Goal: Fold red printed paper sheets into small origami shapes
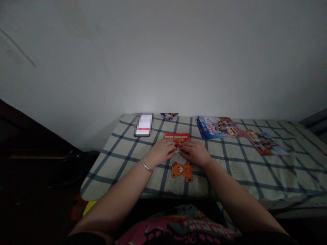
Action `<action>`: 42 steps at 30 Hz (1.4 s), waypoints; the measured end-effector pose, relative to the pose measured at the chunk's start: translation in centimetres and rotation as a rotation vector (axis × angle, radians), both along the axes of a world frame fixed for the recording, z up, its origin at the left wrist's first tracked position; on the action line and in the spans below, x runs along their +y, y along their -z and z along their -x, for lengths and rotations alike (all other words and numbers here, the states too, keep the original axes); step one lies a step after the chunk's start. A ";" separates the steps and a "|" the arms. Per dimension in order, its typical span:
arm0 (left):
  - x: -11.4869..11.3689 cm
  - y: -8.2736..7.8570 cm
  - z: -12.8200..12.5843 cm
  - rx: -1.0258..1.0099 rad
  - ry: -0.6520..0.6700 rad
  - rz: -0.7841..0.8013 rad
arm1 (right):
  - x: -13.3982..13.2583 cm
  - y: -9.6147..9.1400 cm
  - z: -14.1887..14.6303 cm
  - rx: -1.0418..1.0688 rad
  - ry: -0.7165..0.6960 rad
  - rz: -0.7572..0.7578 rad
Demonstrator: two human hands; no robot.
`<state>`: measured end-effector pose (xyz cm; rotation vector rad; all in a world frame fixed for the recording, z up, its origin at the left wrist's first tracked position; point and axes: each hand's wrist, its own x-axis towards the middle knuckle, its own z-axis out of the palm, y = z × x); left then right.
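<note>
A small red printed paper [176, 137] lies on the checked cloth [230, 166] in the middle of the surface. My left hand [160, 151] and my right hand [195, 152] rest side by side on its near edge, fingers curled and pressed down on the paper. A silver bangle sits on my left wrist. The near part of the paper is hidden under my fingers.
A phone with a lit screen [143, 125] lies at the back left. A small folded coloured paper [169, 116] sits by the wall. Blue leaflets [217, 127] and another colourful leaflet [265, 142] lie at the right. An orange bear print [182, 170] marks the cloth.
</note>
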<state>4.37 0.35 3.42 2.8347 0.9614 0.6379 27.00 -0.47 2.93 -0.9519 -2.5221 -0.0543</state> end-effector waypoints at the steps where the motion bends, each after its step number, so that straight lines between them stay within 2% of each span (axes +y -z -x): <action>1: 0.0 -0.1 0.0 -0.004 0.001 -0.003 | -0.1 0.0 0.1 -0.019 0.004 -0.016; 6: -0.3 -0.4 0.0 0.002 -0.031 -0.045 | -0.3 0.0 0.6 -0.066 0.074 -0.078; 11: -0.7 -0.6 -0.4 0.026 -0.090 -0.158 | -0.5 -0.2 0.8 -0.048 0.159 -0.057; 20: -0.9 -0.8 -0.8 -0.009 -0.158 -0.238 | -1.2 -3.2 2.0 -0.041 0.238 0.121; 25: -1.1 -1.0 -0.9 -0.031 -0.193 -0.226 | -1.1 -2.1 2.5 0.091 0.304 0.128; 30: -1.2 -1.0 -1.1 -0.050 -0.196 -0.200 | -1.0 -0.9 2.5 0.186 0.261 0.062; 34: -1.3 -1.0 -1.3 -0.081 -0.182 -0.206 | -1.1 -0.8 2.6 0.225 0.248 -0.006; 42: -1.4 -1.0 -1.5 -0.136 -0.197 -0.217 | -1.3 -0.8 2.9 0.253 0.244 -0.048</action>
